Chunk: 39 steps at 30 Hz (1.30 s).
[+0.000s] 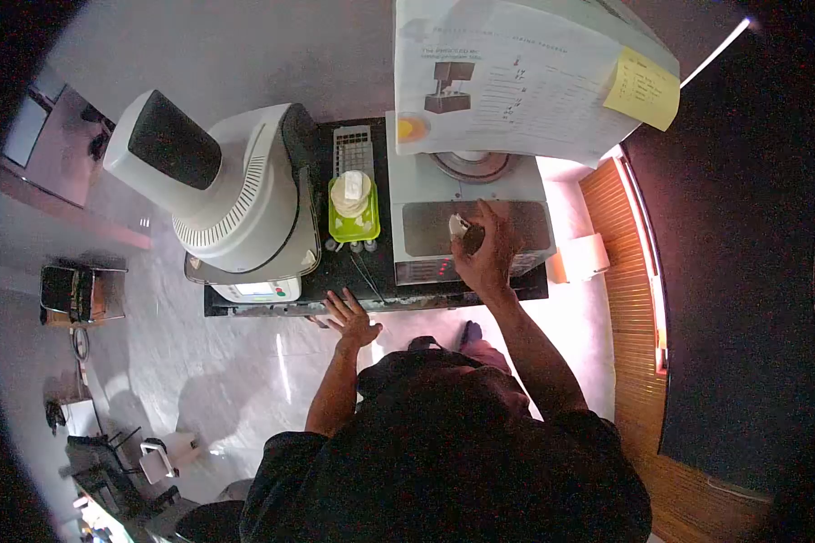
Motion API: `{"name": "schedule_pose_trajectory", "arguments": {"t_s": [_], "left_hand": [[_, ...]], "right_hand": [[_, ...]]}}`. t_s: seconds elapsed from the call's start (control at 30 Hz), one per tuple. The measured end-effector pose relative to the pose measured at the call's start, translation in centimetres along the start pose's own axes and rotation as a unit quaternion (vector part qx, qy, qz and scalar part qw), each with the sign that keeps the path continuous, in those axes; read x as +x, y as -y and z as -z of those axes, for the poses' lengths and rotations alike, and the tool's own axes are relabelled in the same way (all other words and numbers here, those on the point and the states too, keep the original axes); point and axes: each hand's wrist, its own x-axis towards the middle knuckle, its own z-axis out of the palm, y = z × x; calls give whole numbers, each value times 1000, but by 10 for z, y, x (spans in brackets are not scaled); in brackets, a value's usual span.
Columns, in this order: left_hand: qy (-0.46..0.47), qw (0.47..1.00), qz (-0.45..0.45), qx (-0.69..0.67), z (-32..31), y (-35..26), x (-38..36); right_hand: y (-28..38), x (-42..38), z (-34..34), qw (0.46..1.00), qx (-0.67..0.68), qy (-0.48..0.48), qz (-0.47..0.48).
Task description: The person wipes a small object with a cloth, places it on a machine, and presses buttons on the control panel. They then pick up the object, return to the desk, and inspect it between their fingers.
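Observation:
My right hand (487, 253) is over the dark top panel (426, 226) of a silvery machine, its fingers closed around a small whitish piece (458, 226). Red lights show on the machine's front below the hand. My left hand (349, 321) rests at the front edge of the black counter (335, 288), fingers spread, holding nothing. Between the two machines sits a bright green tray (354, 228) with a round cream-coloured item and a white block (353, 185) on top. Thin dark tweezers or wires (364, 271) lie in front of the tray.
A large white machine (244, 190) with a small screen stands at the left. Printed sheets (516, 86) with a yellow note (643, 89) hang over the right machine's back. Behind the tray is a white slotted rack (352, 149). A chair (100, 462) stands lower left.

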Motion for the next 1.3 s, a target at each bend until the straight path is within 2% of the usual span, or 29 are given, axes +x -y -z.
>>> {"name": "schedule_pose_trajectory", "arguments": {"t_s": [0.27,0.37,0.57,0.83,0.97,1.17,1.3], "left_hand": [[17,1000,14,18,6,-5,-2],[20,999,12,29,5,-3,-1],[17,999,11,39,4,-3,-1],[13,1000,10,23,8,-5,-4],[15,1000,11,24,10,-7,-5],[8,999,-2,31,2,-1,-1],[9,1000,6,30,2,-2,-1]], "right_hand": [[7,3,9,998,47,-47,7],[3,2,10,997,10,-66,41],[4,-1,9,997,-53,-29,48],[1,0,8,994,-62,-49,69],[6,3,13,995,-35,-53,77],[-1,-4,8,1000,12,-13,24],[-1,-3,8,999,4,-31,34]]}}
